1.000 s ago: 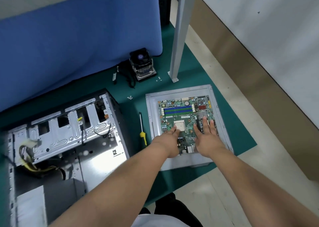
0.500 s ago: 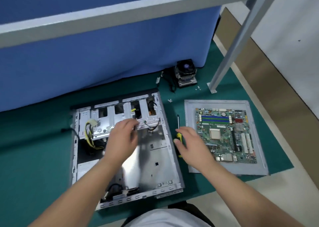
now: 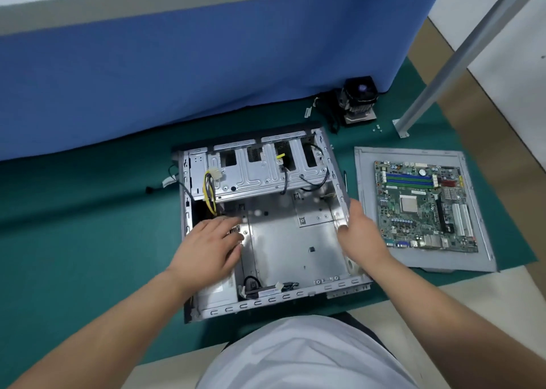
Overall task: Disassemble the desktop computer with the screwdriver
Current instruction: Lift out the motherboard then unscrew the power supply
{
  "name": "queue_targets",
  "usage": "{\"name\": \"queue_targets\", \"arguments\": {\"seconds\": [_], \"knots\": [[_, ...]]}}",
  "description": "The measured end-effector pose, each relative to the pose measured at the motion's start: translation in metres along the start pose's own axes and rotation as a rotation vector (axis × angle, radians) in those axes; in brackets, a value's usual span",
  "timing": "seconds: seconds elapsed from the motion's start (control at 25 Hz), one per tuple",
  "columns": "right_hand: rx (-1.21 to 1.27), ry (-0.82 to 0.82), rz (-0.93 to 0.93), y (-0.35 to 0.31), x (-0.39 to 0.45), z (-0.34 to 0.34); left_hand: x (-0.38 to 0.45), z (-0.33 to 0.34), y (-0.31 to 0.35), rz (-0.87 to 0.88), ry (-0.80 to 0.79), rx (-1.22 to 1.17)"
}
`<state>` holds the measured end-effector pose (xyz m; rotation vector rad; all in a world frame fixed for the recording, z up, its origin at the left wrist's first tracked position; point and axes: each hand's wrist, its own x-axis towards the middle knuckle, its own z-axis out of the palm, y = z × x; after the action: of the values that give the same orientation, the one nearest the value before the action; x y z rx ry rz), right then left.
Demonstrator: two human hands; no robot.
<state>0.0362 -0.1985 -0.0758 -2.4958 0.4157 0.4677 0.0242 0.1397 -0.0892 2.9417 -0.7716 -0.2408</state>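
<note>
case (image 3: 295,240) lies open on the green mat (image 3: 88,240), right in front of the person, its long axis running from the body toward the blue panel (image 3: 177,63). only one view, from the head, so here's what it gives us. the case is well stripped: bare metal floor, drive cage (image 3: 266,170) at the far end with yellow and black cables (image 3: 208,193) hanging off it, psu (image 3: 217,295) tucked in the near left corner. the left hand (image 3: 212,246) is inside the case over the left side, fingers (image 3: 233,226) stretched out fairly straight and blurred, pointing toward the cage; they hold nothing that can be seen. the right hand (image 3: 360,235) is on the right wall of the case, thumb inside, fingers (image 3: 354,211) wrapped over the rim, a firm hold. off to the right, the motherboard (image 3: 422,205) rests on the grey side panel (image 3: 481,211), well out of the way. the cooler (image 3: 357,101) sits far back by the blue panel, tiny screws (image 3: 377,128) near it. the screwdriver (image 3: 344,178) is only just visible as a dark shaft in the gap between case and panel, just beyond the right hand, so the right hand is plainly the nearer one for picking it up. judging from this, the next target is the psu or cage, both on the left hand's side, with the right steadying the case.
</note>
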Motion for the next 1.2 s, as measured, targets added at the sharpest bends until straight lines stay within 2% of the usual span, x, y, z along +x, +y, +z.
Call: {"name": "queue_targets", "arguments": {"seconds": [0.2, 0.4, 0.84, 1.08, 1.2], "knots": [[-0.034, 0.016, 0.045, -0.001, -0.006, -0.001, -0.004, -0.004, 0.010, -0.139, 0.049, -0.020], [-0.036, 0.020, 0.008, -0.008, 0.000, -0.003, -0.005, -0.008, 0.011, -0.196, -0.020, -0.042], [-0.212, -0.141, -0.269, -0.069, 0.086, -0.025, -0.016, -0.006, 0.047, -0.549, -0.042, -0.141], [-0.341, -0.155, -0.283, -0.077, 0.123, -0.034, -0.003, -0.015, 0.083, -0.573, -0.150, -0.211], [-0.438, -0.145, -0.314, -0.070, 0.113, -0.029, 0.007, -0.024, 0.077, -0.481, -0.258, -0.141]]}}
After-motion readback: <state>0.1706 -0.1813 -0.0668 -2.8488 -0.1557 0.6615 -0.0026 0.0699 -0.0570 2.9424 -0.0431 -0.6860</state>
